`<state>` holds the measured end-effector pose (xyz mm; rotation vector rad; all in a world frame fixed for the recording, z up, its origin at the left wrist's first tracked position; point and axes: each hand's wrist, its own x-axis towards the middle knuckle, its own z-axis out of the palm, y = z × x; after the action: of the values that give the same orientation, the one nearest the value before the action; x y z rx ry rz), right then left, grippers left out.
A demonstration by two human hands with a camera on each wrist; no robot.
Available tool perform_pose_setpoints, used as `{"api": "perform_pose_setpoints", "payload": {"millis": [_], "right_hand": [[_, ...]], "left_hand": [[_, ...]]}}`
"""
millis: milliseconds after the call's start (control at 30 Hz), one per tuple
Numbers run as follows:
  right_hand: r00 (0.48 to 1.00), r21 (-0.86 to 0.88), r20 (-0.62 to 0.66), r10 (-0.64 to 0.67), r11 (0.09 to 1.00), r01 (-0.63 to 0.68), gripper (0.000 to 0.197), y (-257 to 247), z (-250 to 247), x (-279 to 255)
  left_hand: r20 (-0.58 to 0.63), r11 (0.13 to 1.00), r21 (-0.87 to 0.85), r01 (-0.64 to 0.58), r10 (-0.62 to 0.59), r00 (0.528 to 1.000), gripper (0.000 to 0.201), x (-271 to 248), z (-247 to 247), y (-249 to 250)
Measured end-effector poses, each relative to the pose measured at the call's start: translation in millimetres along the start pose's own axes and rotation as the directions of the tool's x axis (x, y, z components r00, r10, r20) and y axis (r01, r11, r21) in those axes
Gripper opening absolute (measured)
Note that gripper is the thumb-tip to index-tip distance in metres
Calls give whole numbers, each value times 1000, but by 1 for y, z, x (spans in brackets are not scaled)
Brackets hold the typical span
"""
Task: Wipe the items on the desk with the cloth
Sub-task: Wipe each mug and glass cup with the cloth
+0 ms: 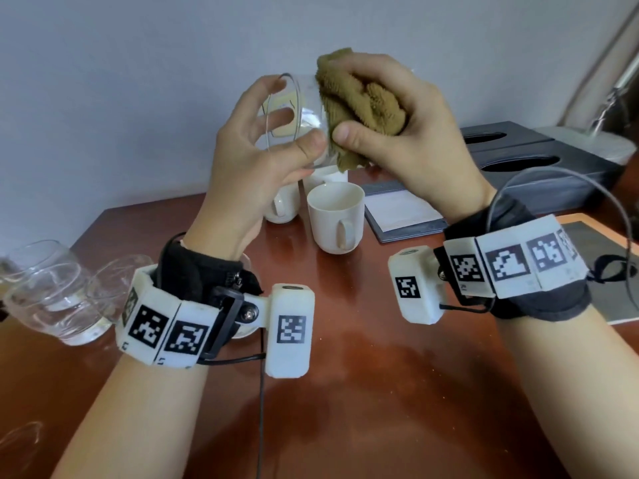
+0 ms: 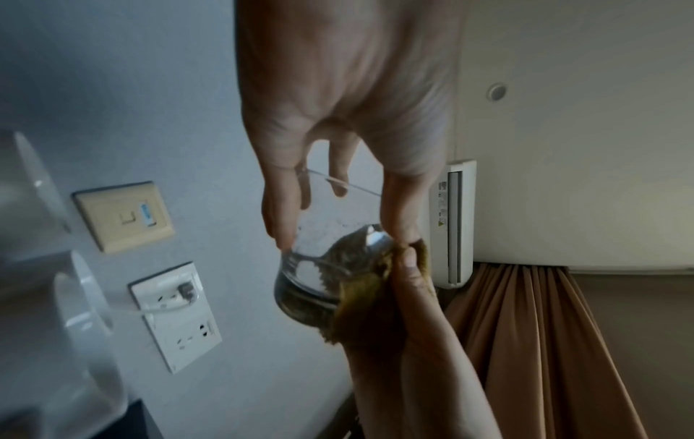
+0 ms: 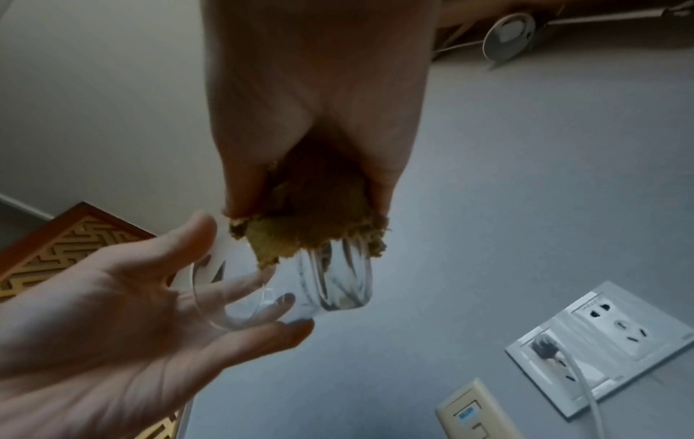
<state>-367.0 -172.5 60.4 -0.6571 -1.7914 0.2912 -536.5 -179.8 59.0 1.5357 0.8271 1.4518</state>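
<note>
Right, we start with the bench [image 1: 380, 392], reddish wood, carrying everything we have yet to wipe or have set aside. Along its far right edge sit two dark tissue boxes [image 1: 539, 157], with a dark folder [image 1: 401, 216] just in front of them. Near the left edge stand the spare glasses [image 1: 52, 292], clustered close together. Toward the far middle two white mugs [image 1: 337, 219] wait side by side, one partly behind our wrist.

Up above all that, well clear of the bench, we hold the glass tumbler [image 1: 304, 115] tipped on its side. Our left hand [image 1: 256, 157] has its grip curled round the rim end, thumb on the wall and fingers showing through the glass, which steadies it and presents the base end. Our right hand [image 1: 408, 122] has its grip bunched tight on the olive cloth [image 1: 359, 105], pressing it against the base end. We judge this as mid-wipe on the tumbler's outside.
</note>
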Motion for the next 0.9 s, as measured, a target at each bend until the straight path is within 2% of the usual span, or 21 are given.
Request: {"api": "perform_pose_setpoints", "payload": {"millis": [100,167,233,300,367,400,433,500,600,667,700,767,800,867,900], "right_hand": [[999,83,-45,6,997,-2,37,-6,1,2],[984,120,-111,138,985,-124,25,-9,-1,4],[919,137,-193,345,936,-323,27,-5,-5,6],[834,161,-210,510,860,-485,36,2,-9,6],[784,238,-162,600,794,-559,27,6,-12,5],[779,261,-141,611,782,-566,22,5,-13,4],[791,267,-128,598,789,-553,20,4,-13,4],[859,265,-109,500,847,-460,16,-2,-11,4],[970,155,17,244,957,-243,30,-7,-7,1],[990,23,90,110,993,-112,42,-7,-4,0],[993,-29,92,72,997,-70,44,-5,-2,0],[996,-18,38,84,996,-84,39,-3,0,0],[990,43,-6,138,990,-137,34,-3,1,0],[945,243,-56,322,922,-300,21,-7,1,0],[903,342,-45,428,855,-388,17,-9,0,0]], "left_hand": [[98,994,88,-67,59,993,62,-2,-3,4],[188,972,189,-143,107,976,65,-4,-1,5],[245,951,252,-176,113,963,67,-6,4,6],[278,950,247,-192,120,953,67,-7,7,5],[285,958,216,-191,125,950,67,-8,7,5],[272,963,199,-182,124,954,67,-8,6,5],[247,971,177,-161,114,962,67,-7,4,4],[155,992,102,-80,64,986,65,-5,3,3],[-8,995,-76,66,-66,998,65,0,1,4],[-59,969,-198,151,-165,984,70,2,-1,5],[-68,954,-240,177,-199,978,64,2,-2,5],[-66,935,-292,204,-232,970,36,2,-1,5],[-58,928,-308,212,-241,969,26,1,0,5],[-31,925,-313,217,-238,971,20,0,2,5],[-14,926,-307,219,-234,972,21,0,3,6]]}}
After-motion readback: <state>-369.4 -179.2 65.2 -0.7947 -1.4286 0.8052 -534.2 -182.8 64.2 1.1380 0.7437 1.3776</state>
